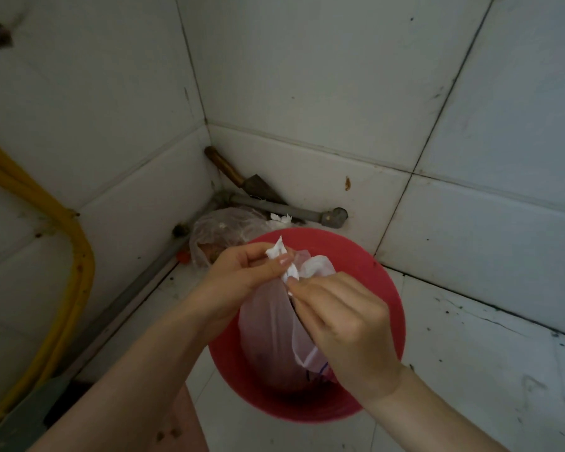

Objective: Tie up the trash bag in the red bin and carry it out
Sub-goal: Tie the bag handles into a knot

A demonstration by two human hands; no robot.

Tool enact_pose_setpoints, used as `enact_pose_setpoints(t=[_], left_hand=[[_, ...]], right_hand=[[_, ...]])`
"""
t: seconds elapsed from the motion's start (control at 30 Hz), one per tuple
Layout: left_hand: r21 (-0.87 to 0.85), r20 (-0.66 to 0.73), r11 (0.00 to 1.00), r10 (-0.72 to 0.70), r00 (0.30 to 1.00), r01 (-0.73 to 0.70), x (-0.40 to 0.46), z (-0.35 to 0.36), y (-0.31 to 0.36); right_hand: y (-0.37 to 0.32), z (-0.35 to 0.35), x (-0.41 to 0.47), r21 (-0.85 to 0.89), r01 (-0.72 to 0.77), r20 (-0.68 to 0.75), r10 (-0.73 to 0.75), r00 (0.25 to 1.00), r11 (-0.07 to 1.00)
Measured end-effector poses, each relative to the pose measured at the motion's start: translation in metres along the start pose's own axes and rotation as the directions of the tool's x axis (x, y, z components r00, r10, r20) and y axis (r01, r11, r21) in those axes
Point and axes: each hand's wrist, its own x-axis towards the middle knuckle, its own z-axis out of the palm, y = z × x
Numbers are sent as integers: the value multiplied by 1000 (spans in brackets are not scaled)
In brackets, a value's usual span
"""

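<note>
Trash bag gathered at its neck above the red bin.
In the head view, the translucent trash bag [271,321], standing in the red bin [385,282], is pinched at its twisted white top by the left hand [238,272] and right hand [346,321]; blue marks low on it cannot be read.

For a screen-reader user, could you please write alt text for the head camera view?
Two hands, left hand and right hand, pinch the gathered top of a thin white trash bag sitting in a red bin. The bin stands in a tiled corner, with a second clear bag behind it and a yellow hose at left.
</note>
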Motion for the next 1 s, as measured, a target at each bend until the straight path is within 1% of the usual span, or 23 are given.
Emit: enact_pose_setpoints(t=[0.13,0.2,0.23,0.27,0.3,0.33,0.37,0.4,0.43,0.47,0.5,0.57,0.6,0.7,0.73,0.8,0.93,1.0], left_hand=[[-65,-23,998,-15,1000,13,-3,-2,1],[-38,-37,999,-13,999,11,-6,-4,2],[-23,-40,1000,-9,999,8,-7,-6,2],[-12,-36,1000,-4,999,3,-8,-7,3],[-3,-32,1000,1,999,-1,-10,-9,3],[15,-32,1000,8,999,-8,-11,-11,3],[39,-35,999,17,999,-16,-12,-12,4],[66,-40,997,35,999,-33,-13,-13,4],[96,-45,994,62,997,-57,-14,-13,4],[130,-49,987,98,994,-90,-14,-12,4],[159,-53,980,131,990,-121,-15,-11,4],[184,-59,970,174,983,-161,-19,-11,5],[192,-64,965,192,979,-177,-20,-12,4],[192,-77,962,212,974,-194,-22,-17,2],[187,-87,964,207,974,-188,-22,-19,1],[188,-100,966,201,975,-179,-22,-21,1],[215,-90,959,207,974,-184,-24,-20,3],[227,-84,958,197,977,-174,-24,-21,4]], right_hand=[[-3,3,-8,-49,51,147,-43,988,997],[-4,2,-10,-10,32,210,-29,977,999],[-4,0,-9,37,4,215,-12,977,999],[-2,-3,-6,99,-58,197,37,980,993],[0,-8,1,174,-160,175,130,976,972],[2,-14,11,260,-287,175,248,953,922],[5,-19,23,353,-417,225,357,907,838],[11,-21,35,428,-525,327,415,849,736],[16,-20,46,448,-600,453,410,792,663],[21,-16,57,414,-623,559,355,749,664],[26,-12,65,364,-598,630,284,723,714],[31,-4,76,281,-517,727,172,665,808],[32,-2,79,263,-500,765,138,630,825],[31,-3,82,232,-564,859,105,501,793],[30,-3,80,228,-569,870,96,483,790],[26,1,73,219,-502,858,80,508,837],[19,6,64,167,-370,800,94,593,914],[18,7,63,140,-269,766,68,639,953]])
